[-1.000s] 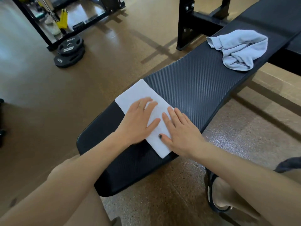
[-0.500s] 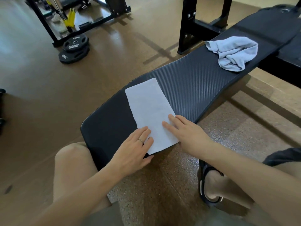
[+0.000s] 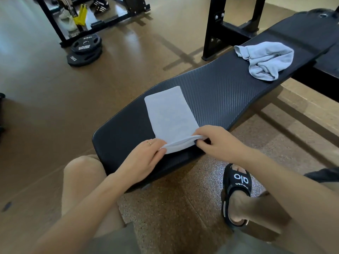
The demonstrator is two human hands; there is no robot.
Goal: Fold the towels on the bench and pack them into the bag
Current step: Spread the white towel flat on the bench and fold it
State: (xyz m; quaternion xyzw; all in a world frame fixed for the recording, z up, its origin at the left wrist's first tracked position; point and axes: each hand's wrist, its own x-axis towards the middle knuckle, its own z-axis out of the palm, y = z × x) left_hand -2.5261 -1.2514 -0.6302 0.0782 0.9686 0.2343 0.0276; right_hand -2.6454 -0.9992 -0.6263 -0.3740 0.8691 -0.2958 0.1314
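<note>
Your left hand and right hand pinch the near corners of the flat white folded towel, its long axis running away from you up the black ribbed bench.

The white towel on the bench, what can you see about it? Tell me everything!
The white towel is pale, soft-looking cloth, folded into a long flat strip. It lies on the near end of the black bench. The left hand and right hand each pinch a corner of its near edge and lift it slightly off the bench; the rest lies flat.
</note>
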